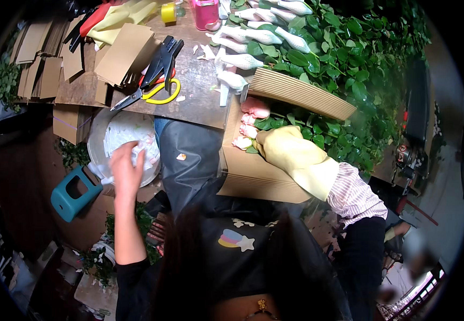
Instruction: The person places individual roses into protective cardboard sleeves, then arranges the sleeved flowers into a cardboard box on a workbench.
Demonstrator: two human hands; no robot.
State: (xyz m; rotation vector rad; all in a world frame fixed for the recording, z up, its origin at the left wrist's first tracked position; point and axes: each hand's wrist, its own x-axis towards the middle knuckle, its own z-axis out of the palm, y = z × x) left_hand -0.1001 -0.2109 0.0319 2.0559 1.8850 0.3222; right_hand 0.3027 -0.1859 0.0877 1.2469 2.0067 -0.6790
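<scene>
My left hand [126, 167] is bare and raised over a round bucket [95, 140] of white strips [119, 130], thumb and fingers apart; the strips behind it are partly blurred. My right hand [292, 154], in a pale yellow glove, closes around rose stems just below several pink rose heads [254, 107]. The roses lie in a column on an open sheet of corrugated cardboard [260, 180], whose far flap [300, 94] stands folded up over the leafy stems [316, 128]. The fingertips of the glove are hidden among the leaves.
Yellow-handled scissors [161, 94] and a black stapler [161, 60] lie beside stacked cardboard pieces [125, 54] on the wooden table [195, 92]. White-netted flower heads [264, 37] with dense foliage [360, 64] cover the far right. A teal plastic stool [73, 196] stands left; another person [400, 236] is lower right.
</scene>
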